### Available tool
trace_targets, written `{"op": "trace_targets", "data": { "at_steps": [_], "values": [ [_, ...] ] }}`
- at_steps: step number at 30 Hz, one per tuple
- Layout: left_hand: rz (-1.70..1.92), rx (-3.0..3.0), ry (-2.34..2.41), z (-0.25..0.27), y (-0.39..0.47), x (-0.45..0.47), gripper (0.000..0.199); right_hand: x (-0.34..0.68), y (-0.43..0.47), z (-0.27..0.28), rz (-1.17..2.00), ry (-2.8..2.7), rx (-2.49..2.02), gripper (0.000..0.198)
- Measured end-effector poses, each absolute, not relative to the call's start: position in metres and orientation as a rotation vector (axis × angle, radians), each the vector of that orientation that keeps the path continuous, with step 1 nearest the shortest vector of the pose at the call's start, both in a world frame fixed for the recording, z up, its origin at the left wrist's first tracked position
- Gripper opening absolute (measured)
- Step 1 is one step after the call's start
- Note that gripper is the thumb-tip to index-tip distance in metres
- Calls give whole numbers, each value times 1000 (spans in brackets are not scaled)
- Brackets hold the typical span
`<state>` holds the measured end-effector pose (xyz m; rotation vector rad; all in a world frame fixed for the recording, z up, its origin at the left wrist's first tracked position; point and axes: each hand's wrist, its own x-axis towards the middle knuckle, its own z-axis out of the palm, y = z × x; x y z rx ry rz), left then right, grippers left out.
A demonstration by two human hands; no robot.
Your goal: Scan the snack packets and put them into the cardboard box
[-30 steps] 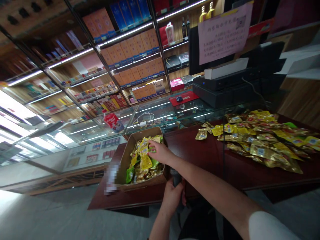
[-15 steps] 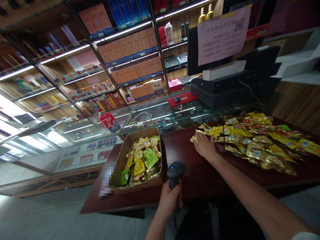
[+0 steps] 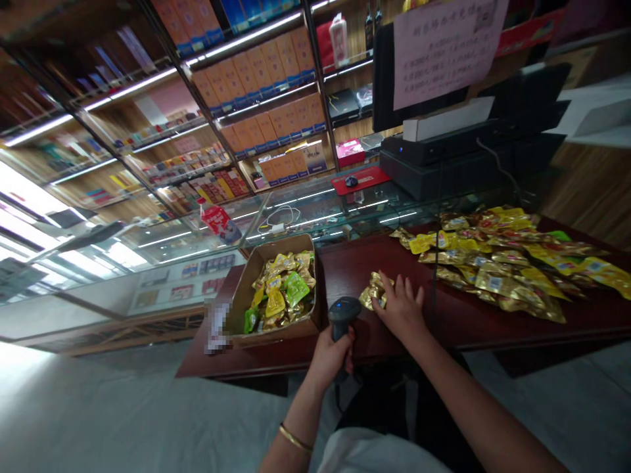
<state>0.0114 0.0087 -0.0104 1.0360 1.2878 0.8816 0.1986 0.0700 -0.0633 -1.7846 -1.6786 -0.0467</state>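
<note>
My left hand [image 3: 331, 355] is wrapped around the handle of a dark handheld barcode scanner [image 3: 344, 310], its head pointing forward above the dark red table. To its right, my right hand [image 3: 401, 309] has thumb and index finger on a gold foil snack packet [image 3: 373, 292] at the tabletop; the other fingers are spread. A cardboard box [image 3: 319, 289] left of the scanner holds many gold, yellow and green packets. Farther right lies a spread-out pile of gold and yellow snack packets [image 3: 497, 256].
A glass display counter [image 3: 315, 213] runs behind the table [image 3: 340, 263]. On it are a red-labelled bottle [image 3: 219, 220], a white cable [image 3: 280, 220] and a mouse [image 3: 351, 181] on a red mat. A monitor with a pink notice [image 3: 438, 56] stands at the right. Shelves of boxes line the wall.
My right hand has moved left and nearer from the pile's edge, bringing a gold packet beside the scanner. The left hand keeps the scanner, and the view has shifted slightly.
</note>
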Motion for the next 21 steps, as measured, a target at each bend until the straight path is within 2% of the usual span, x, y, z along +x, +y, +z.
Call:
{"op": "trace_targets", "data": {
  "at_steps": [2, 4, 10, 16, 21],
  "values": [
    [875, 1046, 1301, -13, 8, 12, 27, 198, 70, -62, -65, -1717, -1792, 61],
    [878, 1064, 1300, -16, 8, 12, 27, 199, 71, -62, -40, -1774, -1732, 57],
    [860, 1086, 1271, -23, 11, 11, 31, 211, 77, -69, 251, -1698, -1366, 47],
    [854, 1072, 1273, -22, 11, 11, 32, 218, 85, -75, 462, -1626, -1373, 30],
    [840, 1040, 1280, -20, 10, 11, 27, 217, 85, -74, 452, -1615, -1335, 32]
  ]
}}
